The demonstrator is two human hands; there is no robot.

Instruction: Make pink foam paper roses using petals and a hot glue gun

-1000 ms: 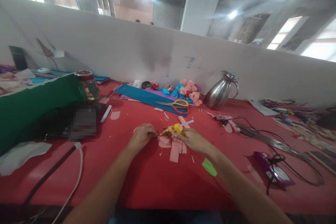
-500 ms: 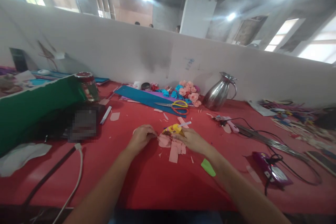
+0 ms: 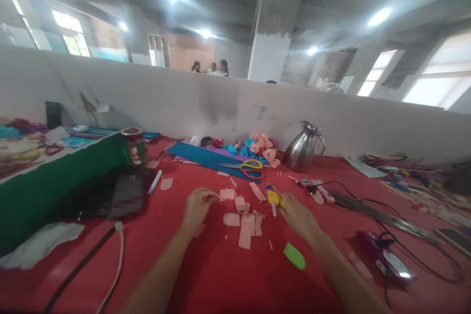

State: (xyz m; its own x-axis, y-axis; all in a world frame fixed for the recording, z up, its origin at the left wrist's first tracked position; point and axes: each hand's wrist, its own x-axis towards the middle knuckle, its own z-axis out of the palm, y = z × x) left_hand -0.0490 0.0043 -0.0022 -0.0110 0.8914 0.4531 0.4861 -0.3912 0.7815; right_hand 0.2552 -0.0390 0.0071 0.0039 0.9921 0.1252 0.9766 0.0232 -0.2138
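My R hand (image 3: pixel 298 213) grips the yellow glue gun (image 3: pixel 275 198), just R of pink paper pcs (image 3: pixel 246 235) on the bench (image 3: pixel 221 287). L hand (image 3: pixel 196 210) half-curled near them; can't tell if it's pinching anything. Scissors (image 3: pixel 241 165) atop blue sheet (image 3: pixel 195 153) beyond; green pc (image 3: pixel 294 256) by R forearm.

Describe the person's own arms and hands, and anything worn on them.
The left hand and right hand are bare, with no gloves. The left forearm and right forearm taper toward the wrists; no sleeve, watch or bracelet shows on either. Small details, such as rings or nail polish, cannot be made out.
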